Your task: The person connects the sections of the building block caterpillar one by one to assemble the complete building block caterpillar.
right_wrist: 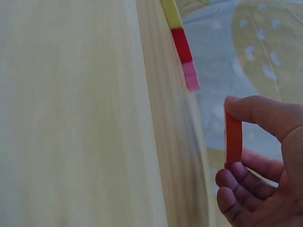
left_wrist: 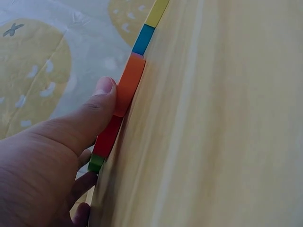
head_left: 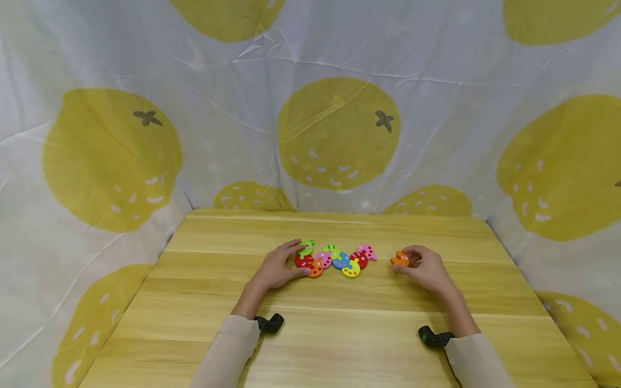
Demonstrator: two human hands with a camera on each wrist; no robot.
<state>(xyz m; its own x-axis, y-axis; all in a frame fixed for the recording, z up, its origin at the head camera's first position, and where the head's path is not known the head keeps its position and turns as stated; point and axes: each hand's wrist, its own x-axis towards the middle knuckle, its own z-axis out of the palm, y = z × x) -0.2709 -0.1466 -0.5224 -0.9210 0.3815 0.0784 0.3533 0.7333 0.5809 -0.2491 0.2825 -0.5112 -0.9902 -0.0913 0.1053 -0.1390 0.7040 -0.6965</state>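
Note:
A row of interlocking, numbered puzzle pieces (head_left: pixel 342 261) lies on the table as a zigzag caterpillar, from a green head piece (head_left: pixel 305 248) at the left to a pink piece (head_left: pixel 367 251) at the right. My left hand (head_left: pixel 276 268) grips the left end, its thumb against the side of an orange piece (left_wrist: pixel 129 87) and its fingers by the green head. Between them is a red piece (left_wrist: pixel 108 137). To the right of the row, my right hand (head_left: pixel 429 270) pinches an orange puzzle piece (head_left: pixel 400 259) marked 10, apart from the pink end and raised off the table.
The wooden table (head_left: pixel 339 339) spreads out under both arms. A pale cloth (head_left: pixel 233 134) printed with big yellow fruit hangs behind it and at both sides. Each wrist wears a black camera mount (head_left: pixel 435 337).

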